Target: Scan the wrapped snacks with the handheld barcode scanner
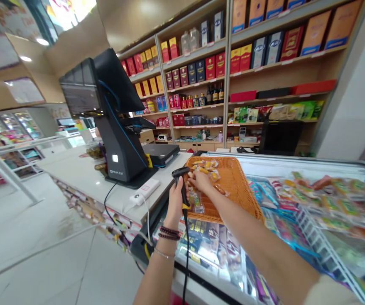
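Note:
My left hand (175,199) is closed round the grip of a black barcode scanner (180,174), whose head points right toward the basket. My right hand (201,181) reaches into an orange woven basket (236,182) and pinches a small clear snack packet (197,201) at the basket's near left edge. More small yellow and orange wrapped snacks (205,166) lie at the basket's far left corner. The basket rests on the glass lid of a chest freezer (297,169). The scanner's black cable hangs down past my left wrist.
A black till with a screen (106,106) stands on the white counter (84,173), with a white card reader (144,190) in front of it. Shelves of boxed goods and bottles (208,72) fill the back wall. The freezer holds several coloured packets (338,199).

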Tool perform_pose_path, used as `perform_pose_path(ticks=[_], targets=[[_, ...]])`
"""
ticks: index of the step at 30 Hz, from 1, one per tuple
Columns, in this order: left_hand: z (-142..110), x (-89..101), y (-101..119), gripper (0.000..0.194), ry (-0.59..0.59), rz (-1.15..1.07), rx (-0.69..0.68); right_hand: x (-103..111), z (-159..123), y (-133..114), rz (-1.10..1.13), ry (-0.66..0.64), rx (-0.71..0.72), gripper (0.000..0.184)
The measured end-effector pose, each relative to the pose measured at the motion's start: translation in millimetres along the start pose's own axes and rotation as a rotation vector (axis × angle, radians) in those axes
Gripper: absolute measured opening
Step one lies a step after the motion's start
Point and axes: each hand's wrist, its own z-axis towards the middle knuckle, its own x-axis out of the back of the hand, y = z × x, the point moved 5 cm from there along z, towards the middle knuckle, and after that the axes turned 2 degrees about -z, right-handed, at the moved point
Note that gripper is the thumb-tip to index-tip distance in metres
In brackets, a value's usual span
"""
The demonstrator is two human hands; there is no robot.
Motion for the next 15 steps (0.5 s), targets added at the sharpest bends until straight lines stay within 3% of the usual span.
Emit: perform_pose_path(ticks=[5, 7, 10, 15], targets=[[-1, 0.6, -6, 0.073, 0.011, 0.004, -0.006, -1, 3, 32, 0.301, 0.087, -0.107, 0.026], [-1, 1.6, -7, 0.074, 0.024, 0.01, -0.009, -5, 3, 39, 0.378, 0.041, -0.165, 0.028], [0, 1.6, -5, 0.075, 0.043, 0.017, -0.031, -6, -1, 37, 0.315, -0.006, -0.125, 0.02], [-3, -3.5, 3, 0.077, 0.017, 0.07, -0.02, 26, -15, 38, 0.228, 0.179, -0.067, 0.028]])
